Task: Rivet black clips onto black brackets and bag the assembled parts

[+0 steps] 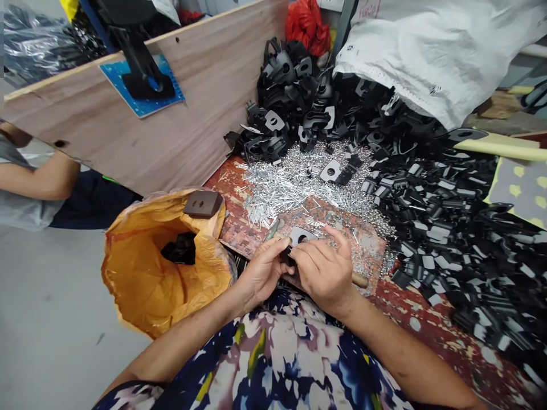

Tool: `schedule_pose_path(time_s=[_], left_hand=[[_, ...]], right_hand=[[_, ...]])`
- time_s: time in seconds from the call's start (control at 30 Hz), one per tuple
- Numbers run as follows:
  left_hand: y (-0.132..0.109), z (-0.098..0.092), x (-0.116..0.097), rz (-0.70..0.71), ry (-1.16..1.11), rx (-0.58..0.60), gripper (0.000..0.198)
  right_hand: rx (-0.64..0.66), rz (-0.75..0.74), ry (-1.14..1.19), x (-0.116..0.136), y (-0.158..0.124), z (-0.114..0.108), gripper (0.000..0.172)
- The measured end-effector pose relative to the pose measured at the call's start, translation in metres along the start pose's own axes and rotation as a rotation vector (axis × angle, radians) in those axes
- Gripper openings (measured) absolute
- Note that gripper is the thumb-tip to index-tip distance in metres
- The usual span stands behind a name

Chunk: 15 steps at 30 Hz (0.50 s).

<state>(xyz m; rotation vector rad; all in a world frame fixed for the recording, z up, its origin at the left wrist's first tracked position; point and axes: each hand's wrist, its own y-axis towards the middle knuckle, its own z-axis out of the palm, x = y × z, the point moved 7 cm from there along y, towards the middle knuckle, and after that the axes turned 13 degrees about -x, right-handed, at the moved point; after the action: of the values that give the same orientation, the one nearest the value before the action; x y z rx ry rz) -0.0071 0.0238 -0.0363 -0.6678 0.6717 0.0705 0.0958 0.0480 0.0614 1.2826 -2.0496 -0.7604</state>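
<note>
While you are leaning over the red tabletop (234, 196), your 2 hands are meeting around 1 grey-plated black clip (297, 232). Your left hand (265, 272) is pinching its dark near end between thumb and fingers. Your right hand (325, 272) is gripping the same end with bent fingers, 1 finger sticking out free. The clip's plate, with its round hole, is showing just beyond your fingertips, over the worn board (371, 250). You are most likely fitting the clip's parts together or seating a pin, but your fingers are hiding the joint, so I am not able to tell whether a pin is in place. Loose metal pins (267, 199) are lying just beyond the board, and black clip pieces (448, 228) are lying heaped to your right. A wooden handle (359, 279) is resting beside your right wrist, its far end hidden. The next move is probably calling for the left hand to be steadying the clip, parts lined up, while the right is pressing or feeding gently, so that nothing is slipping out of line.
</note>
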Motion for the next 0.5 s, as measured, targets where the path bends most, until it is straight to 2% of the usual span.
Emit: schedule_pose_path(time_s=[0.1,0.2,0.3,0.4,0.5], left_hand=[[-0.001,0.000,-0.001,0.015,0.065,0.005,0.030],[-0.008,-0.001,-0.003,0.022,0.104,0.053,0.031],[-0.021,-0.010,-0.016,0.148,0.167,0.061,0.035],[-0.037,-0.037,-0.043,0.368,0.446,-0.058,0.039],[-0.051,-0.070,-0.068,0.486,0.773,-0.197,0.031]], right_hand=[[0.030,-0.011,0.017,-0.001,-0.002,0.006,0.021],[-0.018,0.010,0.026,-0.002,-0.002,0.006,0.018],[-0.061,0.046,0.051,-0.002,-0.001,0.006,0.015],[0.106,0.059,0.135,-0.005,-0.008,0.016,0.016],[0.327,0.106,-0.066,-0.029,-0.029,0.024,0.016]])
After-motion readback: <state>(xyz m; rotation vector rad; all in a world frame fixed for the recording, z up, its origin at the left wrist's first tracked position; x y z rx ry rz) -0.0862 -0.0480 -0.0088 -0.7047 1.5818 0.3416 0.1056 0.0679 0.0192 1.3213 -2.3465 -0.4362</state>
